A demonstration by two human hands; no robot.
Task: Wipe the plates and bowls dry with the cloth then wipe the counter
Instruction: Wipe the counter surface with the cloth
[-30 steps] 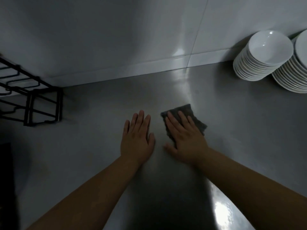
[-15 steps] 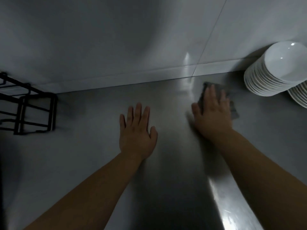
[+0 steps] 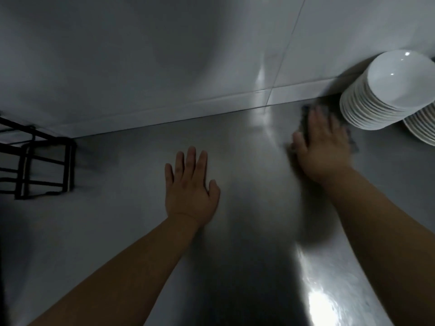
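Head view: the left hand (image 3: 190, 189) lies flat on the steel counter (image 3: 117, 231) near the centre, its fingers (image 3: 190, 158) straight, slightly spread and holding nothing. At about two o'clock from it, well apart, the right hand (image 3: 322, 147) presses a dark cloth (image 3: 352, 140) onto the counter with straight fingers; hand and cloth are blurred, so the cloth's outline is unclear. The cloth lies close to the tiled wall (image 3: 141, 55), just beside a stack of white bowls (image 3: 381, 95) at its two o'clock. A second stack of plates (image 3: 421, 128) shows at the right edge. A black wire rack (image 3: 44, 168) stands at nine o'clock, far from both hands.
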